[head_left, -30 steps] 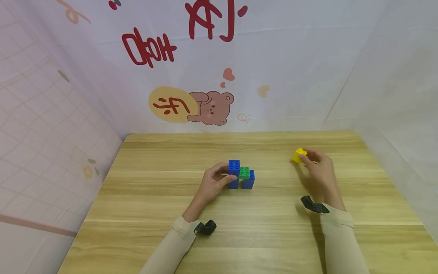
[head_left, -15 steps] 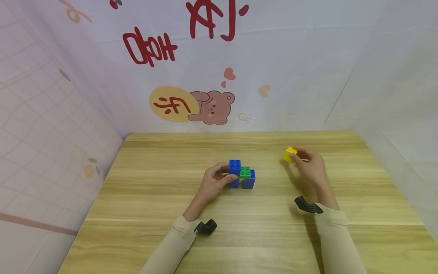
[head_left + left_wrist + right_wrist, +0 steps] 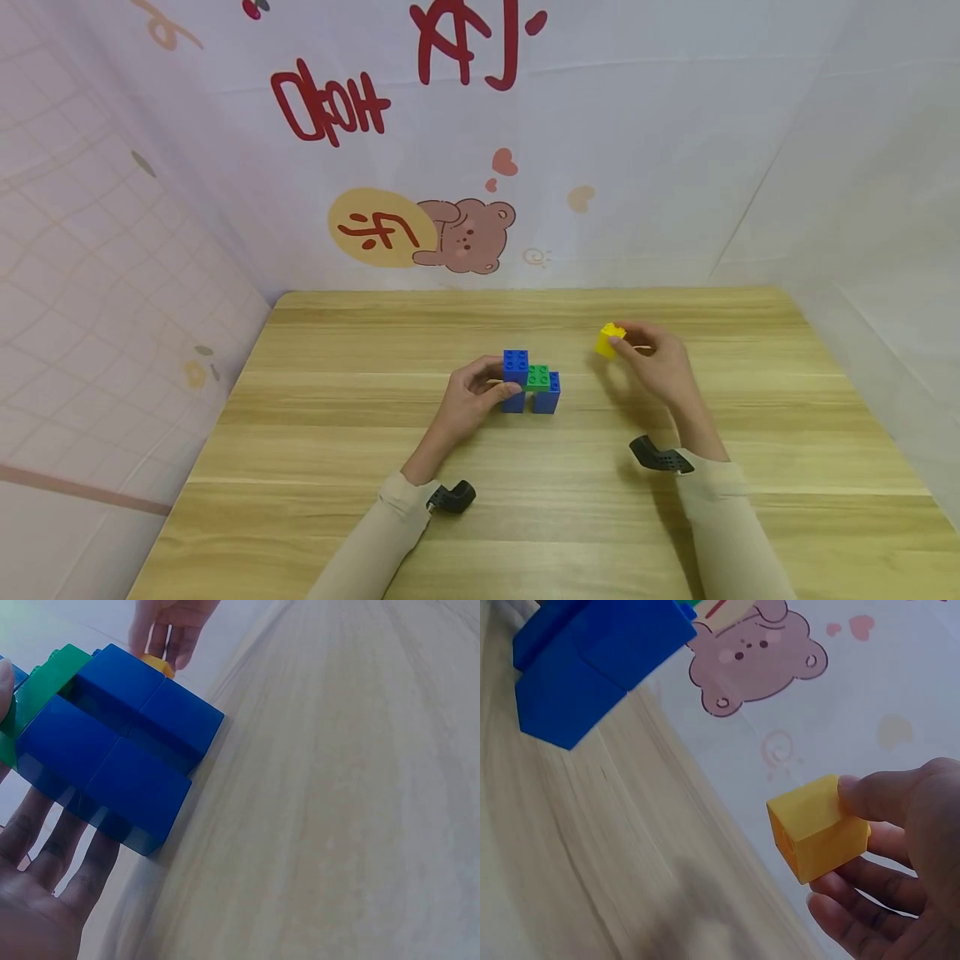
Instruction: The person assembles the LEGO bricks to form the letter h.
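Near the middle of the table in the head view stands a small toy brick structure. It has two blue columns, the right one (image 3: 546,402) lower, with a green brick (image 3: 538,377) bridging them and a blue brick (image 3: 515,362) on top at left. My left hand (image 3: 467,402) grips the left column, thumb in front and other fingers behind. Each column is made of stacked blue bricks (image 3: 139,776) in the left wrist view. My right hand (image 3: 662,363) pinches a yellow brick (image 3: 817,829) between thumb and fingers, above the table and apart from the structure to its right.
The wooden table (image 3: 345,533) meets a white printed cloth (image 3: 660,150) at its back edge. More cloth hangs along the left and right sides. Black wrist cameras (image 3: 452,497) sit on both sleeves.
My right hand has moved left with the yellow brick, closer to the structure. The left hand and the structure have stayed in place.
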`<state>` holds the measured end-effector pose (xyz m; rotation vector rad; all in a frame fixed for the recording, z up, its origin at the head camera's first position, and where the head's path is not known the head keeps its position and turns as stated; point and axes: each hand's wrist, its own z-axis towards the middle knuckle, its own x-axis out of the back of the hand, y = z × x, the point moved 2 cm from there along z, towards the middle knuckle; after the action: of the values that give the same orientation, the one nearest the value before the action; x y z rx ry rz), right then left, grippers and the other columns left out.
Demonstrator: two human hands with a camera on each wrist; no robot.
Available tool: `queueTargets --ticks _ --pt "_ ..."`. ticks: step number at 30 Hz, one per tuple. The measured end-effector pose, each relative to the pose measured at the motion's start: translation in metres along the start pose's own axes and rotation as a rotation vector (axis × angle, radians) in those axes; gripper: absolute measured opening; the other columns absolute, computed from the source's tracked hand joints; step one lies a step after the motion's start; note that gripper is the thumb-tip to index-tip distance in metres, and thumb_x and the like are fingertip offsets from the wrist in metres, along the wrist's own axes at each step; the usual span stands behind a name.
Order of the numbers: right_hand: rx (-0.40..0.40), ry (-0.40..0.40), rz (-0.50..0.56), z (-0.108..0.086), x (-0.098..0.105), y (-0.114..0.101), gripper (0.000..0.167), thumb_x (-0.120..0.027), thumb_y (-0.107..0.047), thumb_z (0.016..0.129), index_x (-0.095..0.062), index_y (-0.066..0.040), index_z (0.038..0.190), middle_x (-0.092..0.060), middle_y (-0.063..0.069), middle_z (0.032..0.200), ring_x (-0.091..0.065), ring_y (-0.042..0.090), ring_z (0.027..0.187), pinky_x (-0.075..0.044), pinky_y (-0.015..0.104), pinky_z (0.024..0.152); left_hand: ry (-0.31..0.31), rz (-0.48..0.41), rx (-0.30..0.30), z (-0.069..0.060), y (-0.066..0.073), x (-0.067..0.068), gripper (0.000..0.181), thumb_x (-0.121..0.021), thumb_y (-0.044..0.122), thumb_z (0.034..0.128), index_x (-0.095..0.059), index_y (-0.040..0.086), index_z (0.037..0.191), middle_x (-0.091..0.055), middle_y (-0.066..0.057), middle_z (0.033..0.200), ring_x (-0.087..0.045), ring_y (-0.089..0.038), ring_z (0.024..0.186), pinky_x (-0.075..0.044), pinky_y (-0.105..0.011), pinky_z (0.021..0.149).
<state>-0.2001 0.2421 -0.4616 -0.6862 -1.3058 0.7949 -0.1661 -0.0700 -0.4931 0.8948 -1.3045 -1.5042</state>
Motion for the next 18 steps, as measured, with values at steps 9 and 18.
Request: queueTargets --ticks 9,18 --pt "0.039 -0.046 0.002 -0.002 -0.013 -0.021 0.042 -0.069 -0.037 0.099 -0.069 -0.01 0.131 -0.073 0.013 0.116 -0.067 0.023 0.105 -0.052 0.009 0.084 0.004 -0.006 0.006 -0.001 0.001 0.0 0.035 -0.074 0.009 0.0943 -0.066 0.003 0.128 -0.068 -0.021 0.121 -0.065 -0.032 0.112 -0.058 -0.023 0.093" --pt "0.071 -0.083 -0.012 -0.005 -0.022 -0.034 0.038 -0.067 -0.034 0.101 -0.068 -0.011 0.131 -0.073 0.011 0.116 -0.069 0.024 0.105 -0.058 0.02 0.089 -0.001 -0.013 -0.01 0.0 -0.001 0.0 0.036 -0.074 0.01 0.0944 -0.066 0.002 0.129 -0.067 -0.023 0.121 -0.064 -0.033 0.112 -0.058 -0.023 0.092"
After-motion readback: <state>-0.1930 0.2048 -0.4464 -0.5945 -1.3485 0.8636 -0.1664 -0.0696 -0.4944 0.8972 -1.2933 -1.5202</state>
